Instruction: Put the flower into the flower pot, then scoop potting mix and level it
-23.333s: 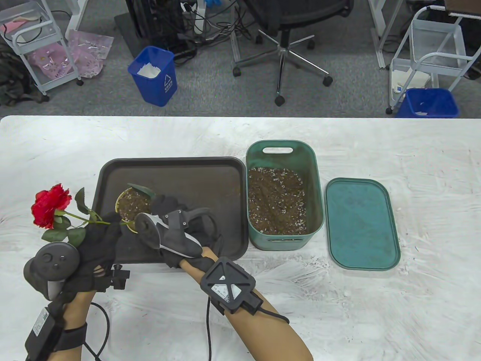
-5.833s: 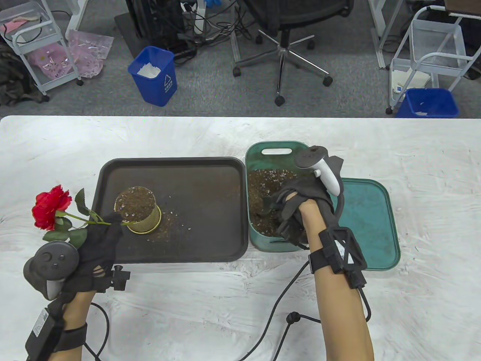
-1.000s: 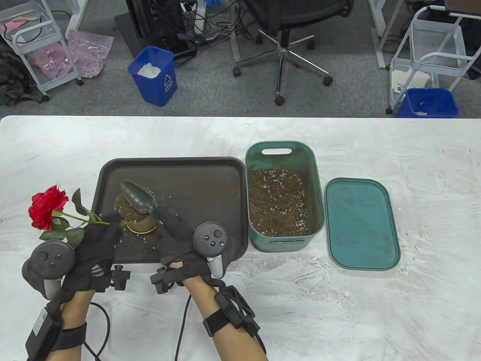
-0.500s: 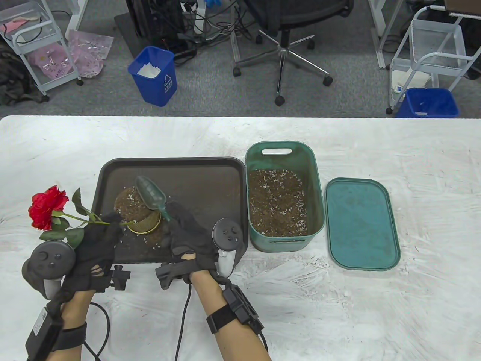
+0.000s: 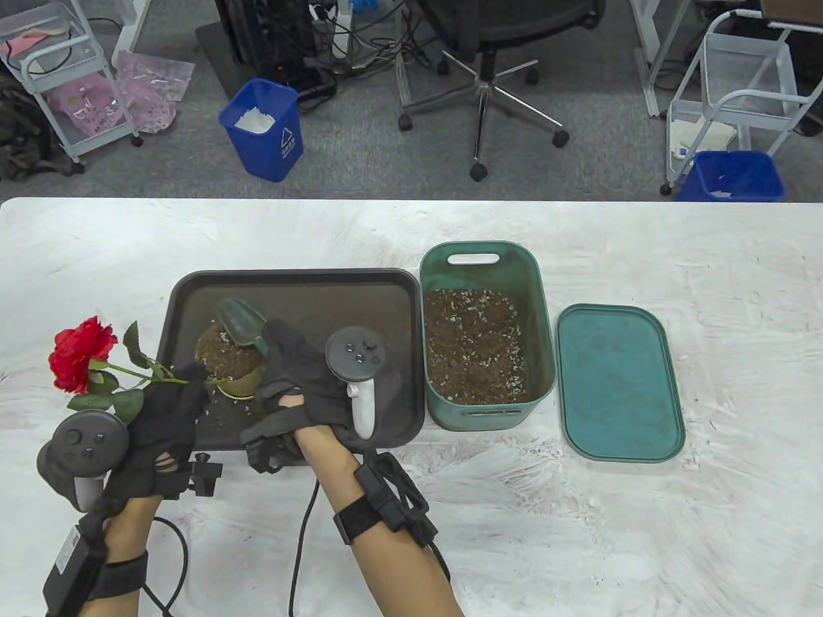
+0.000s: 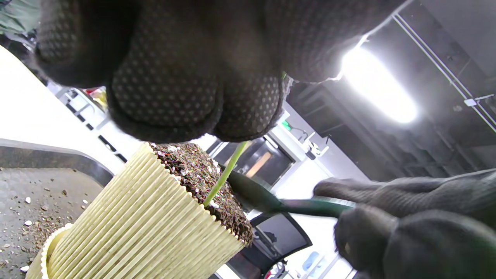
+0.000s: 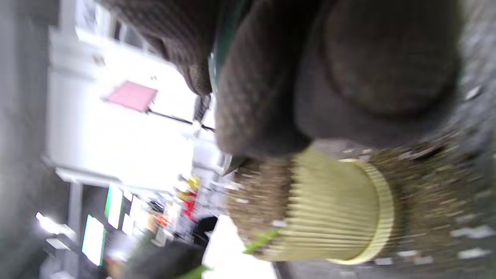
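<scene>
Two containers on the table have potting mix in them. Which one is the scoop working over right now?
The small ribbed yellow flower pot on the dark tray: the green scoop, held by the right hand, lies over its soil. The green bin stands apart, untouched.

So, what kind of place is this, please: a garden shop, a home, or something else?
Most likely an office or lab workspace, not a garden shop. Behind the white table stand a black office chair on gray carpet, wheeled white wire carts and blue recycling bins, with tangled cables on the floor.

ribbed pale-yellow plastic flower pot, matt; dotted black knit glove fingers; smooth dark-green plastic scoop
</scene>
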The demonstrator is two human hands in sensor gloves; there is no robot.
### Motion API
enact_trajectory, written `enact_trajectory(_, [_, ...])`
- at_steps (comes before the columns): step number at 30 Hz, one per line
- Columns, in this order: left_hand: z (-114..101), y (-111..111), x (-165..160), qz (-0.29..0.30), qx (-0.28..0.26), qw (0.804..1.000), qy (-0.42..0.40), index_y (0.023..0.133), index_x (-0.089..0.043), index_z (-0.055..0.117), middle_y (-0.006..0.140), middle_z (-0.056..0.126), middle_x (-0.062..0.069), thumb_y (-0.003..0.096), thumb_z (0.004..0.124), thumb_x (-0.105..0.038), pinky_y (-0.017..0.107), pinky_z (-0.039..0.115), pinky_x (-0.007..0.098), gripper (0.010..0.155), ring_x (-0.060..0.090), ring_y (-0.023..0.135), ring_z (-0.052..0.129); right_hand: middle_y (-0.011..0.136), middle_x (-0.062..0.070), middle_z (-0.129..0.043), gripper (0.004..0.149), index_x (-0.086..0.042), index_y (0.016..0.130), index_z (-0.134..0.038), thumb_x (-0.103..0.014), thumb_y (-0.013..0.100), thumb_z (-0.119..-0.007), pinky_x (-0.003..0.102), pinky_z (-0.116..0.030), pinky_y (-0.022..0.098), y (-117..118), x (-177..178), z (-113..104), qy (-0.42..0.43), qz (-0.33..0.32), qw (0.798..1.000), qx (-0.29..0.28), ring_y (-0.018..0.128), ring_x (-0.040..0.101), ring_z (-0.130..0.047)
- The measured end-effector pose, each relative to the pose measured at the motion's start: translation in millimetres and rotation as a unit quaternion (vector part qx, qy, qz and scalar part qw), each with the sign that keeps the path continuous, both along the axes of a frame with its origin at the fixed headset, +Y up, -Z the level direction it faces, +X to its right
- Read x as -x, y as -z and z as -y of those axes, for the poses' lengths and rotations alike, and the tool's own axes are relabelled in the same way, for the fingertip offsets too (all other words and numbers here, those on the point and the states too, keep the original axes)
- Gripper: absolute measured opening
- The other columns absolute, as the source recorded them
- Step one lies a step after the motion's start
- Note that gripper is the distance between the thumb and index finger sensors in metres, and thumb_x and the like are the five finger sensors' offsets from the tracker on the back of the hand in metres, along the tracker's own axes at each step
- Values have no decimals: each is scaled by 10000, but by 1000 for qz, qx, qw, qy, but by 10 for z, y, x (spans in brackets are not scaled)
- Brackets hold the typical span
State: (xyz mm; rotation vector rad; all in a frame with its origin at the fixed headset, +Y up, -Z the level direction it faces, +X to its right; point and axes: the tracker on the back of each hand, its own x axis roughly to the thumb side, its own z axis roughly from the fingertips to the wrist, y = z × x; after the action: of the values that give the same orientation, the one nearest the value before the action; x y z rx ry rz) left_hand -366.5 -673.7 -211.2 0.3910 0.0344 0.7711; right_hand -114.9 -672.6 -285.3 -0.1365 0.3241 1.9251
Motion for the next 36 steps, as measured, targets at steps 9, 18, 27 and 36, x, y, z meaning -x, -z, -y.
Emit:
enact_trajectory(9, [-2,3,3,0,1,1000,1,763,-163,939,556,1050,18,387,813,-408,357,917,421,466,254,340,1093,578,104,-894,616,-311,1005,-618,-336,419,-807,373,-903,125,124,158,-203,-230,-103,967,-28,240,156,-953])
enact_trajectory(18, [-2,7,7,0,1,1000,0,763,-162,939,555,1051,16,387,813,-408,355,917,422,466,254,340,1093,495,71,-919,537,-315,970,-683,-362,437,-733,369,-900,88,137,331,-442,-346,-142,923,-95,178,132,-943])
enact_trajectory(27, [-1,8,9,0,1,1000,0,763,-162,939,555,1051,18,387,813,-408,356,917,423,466,255,339,1093,481,94,-932,525,-291,941,-740,-337,418,-763,399,-897,76,125,497,-515,-352,-177,912,-113,169,163,-951])
enact_trajectory(36, [-4,8,17,-2,3,1000,-5,763,-164,939,555,1051,16,388,812,-408,355,918,422,465,254,338,1094,492,104,-933,522,-287,935,-751,-328,414,-773,421,-897,91,96,655,-594,-367,-202,894,-161,182,184,-957])
